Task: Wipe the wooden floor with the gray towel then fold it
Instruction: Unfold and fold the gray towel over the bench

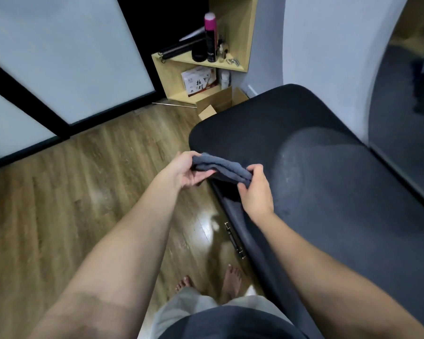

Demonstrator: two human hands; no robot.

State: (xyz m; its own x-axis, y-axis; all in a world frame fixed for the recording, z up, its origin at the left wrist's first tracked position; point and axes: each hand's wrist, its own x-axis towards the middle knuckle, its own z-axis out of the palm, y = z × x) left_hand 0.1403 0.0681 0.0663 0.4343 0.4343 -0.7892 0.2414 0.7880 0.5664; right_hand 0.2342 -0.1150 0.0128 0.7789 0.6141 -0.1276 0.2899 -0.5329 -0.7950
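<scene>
A person's bare feet (230, 281) stand on the glossy brown wooden floor (88, 182), beside the edge of a long black padded bench (328, 172). Further out, the gray towel (224, 168), bunched into a folded bundle, is held in the air between both hands above the bench's near edge. The left hand (187, 171) grips its left end with the thumb over the top and fingers curled underneath; the right hand (256, 189) pinches its right end from above. Beyond them, a light wooden corner shelf (171, 79) carries a tall black spray can with a pink cap (210, 37).
</scene>
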